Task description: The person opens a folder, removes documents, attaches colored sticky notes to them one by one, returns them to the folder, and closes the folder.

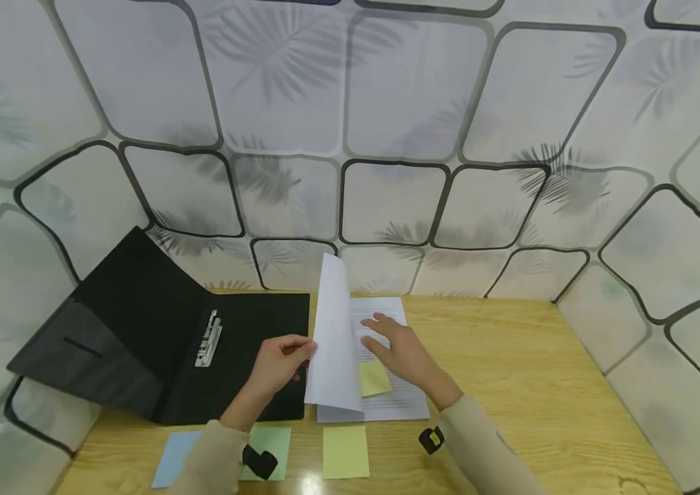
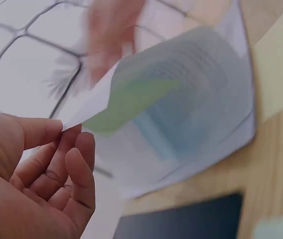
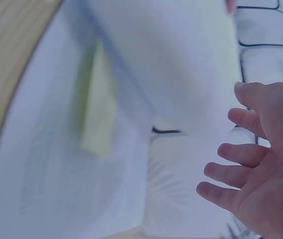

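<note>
Between thumb and forefinger, my left hand point(image 1: 278, 361) pinches the left edge of a white paper sheet point(image 1: 334, 344), which stands raised and curved over a stack of printed pages point(image 1: 408, 405). On the printed page under it lies a yellow sticky note point(image 1: 376, 379), partly covered by the raised sheet. The left wrist view shows a green sticky note point(image 2: 131, 104) and a blurred blue patch point(image 2: 154, 134) on the raised sheet's other side. My right hand point(image 1: 408, 354), fingers spread and holding nothing, hovers over the right part of the pages.
Left of the pages, a black folder point(image 1: 245, 392) lies with its cover raised, a metal clip point(image 1: 209, 340) inside. Along the front are blue point(image 1: 173, 454), green point(image 1: 276, 447) and yellow point(image 1: 346, 452) sticky notes. A patterned curtain point(image 1: 399, 206) surrounds the wooden table point(image 1: 511, 385).
</note>
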Action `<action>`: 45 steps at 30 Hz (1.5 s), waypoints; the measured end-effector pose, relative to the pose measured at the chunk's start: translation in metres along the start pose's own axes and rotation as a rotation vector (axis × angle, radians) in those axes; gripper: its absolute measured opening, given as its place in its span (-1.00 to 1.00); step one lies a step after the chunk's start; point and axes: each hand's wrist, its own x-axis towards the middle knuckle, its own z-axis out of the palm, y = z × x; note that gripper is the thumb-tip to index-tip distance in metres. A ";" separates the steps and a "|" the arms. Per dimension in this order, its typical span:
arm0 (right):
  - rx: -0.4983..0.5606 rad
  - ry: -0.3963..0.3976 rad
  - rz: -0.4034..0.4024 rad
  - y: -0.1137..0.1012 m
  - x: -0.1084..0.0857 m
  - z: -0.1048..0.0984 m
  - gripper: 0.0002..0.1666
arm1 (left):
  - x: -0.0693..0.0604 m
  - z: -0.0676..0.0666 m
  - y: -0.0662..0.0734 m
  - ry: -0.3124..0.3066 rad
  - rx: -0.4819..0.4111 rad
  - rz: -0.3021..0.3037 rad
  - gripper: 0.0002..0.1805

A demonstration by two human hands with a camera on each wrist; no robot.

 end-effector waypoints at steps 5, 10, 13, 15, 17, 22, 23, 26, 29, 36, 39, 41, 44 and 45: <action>0.029 0.010 -0.019 -0.019 0.019 -0.006 -0.49 | 0.000 0.031 -0.003 -0.021 -0.035 0.039 -0.83; 0.000 -0.022 0.018 -0.028 0.030 -0.005 -0.52 | -0.001 0.051 -0.005 -0.051 -0.003 0.078 -0.80; -0.018 -0.029 0.054 -0.028 0.033 -0.002 -0.55 | -0.001 0.060 -0.005 -0.056 -0.002 0.092 -0.80; -0.025 -0.033 0.078 -0.027 0.034 0.001 -0.56 | -0.001 0.064 -0.006 -0.052 -0.008 0.104 -0.81; -0.027 -0.028 0.099 -0.026 0.034 0.003 -0.57 | 0.000 0.067 -0.006 -0.045 -0.008 0.104 -0.82; -0.041 0.033 0.109 -0.022 0.032 0.005 -0.59 | 0.000 0.072 -0.004 -0.054 0.014 0.134 -0.80; -0.047 0.052 0.109 -0.020 0.032 0.006 -0.60 | 0.000 0.073 -0.004 -0.059 0.017 0.140 -0.79; -0.063 0.097 0.134 -0.011 0.030 0.006 -0.60 | 0.002 0.072 -0.003 -0.075 0.027 0.165 -0.78; -0.074 0.135 0.171 0.000 0.025 0.003 -0.59 | 0.003 0.065 -0.003 -0.092 0.045 0.175 -0.79; -0.031 0.131 0.285 0.025 0.006 -0.007 -0.47 | 0.008 0.041 -0.015 -0.003 0.332 0.110 -0.77; -0.019 0.078 0.324 0.036 -0.003 -0.009 -0.39 | 0.008 0.034 -0.020 0.028 0.440 0.042 -0.72; -0.033 0.029 0.342 0.042 -0.009 -0.009 -0.33 | 0.008 0.032 -0.022 0.033 0.472 -0.005 -0.69; -0.057 -0.049 0.367 0.051 -0.016 -0.006 -0.26 | 0.008 0.031 -0.026 0.021 0.482 -0.063 -0.64; -0.064 -0.074 0.376 0.054 -0.018 -0.005 -0.25 | 0.008 0.031 -0.027 0.019 0.482 -0.076 -0.63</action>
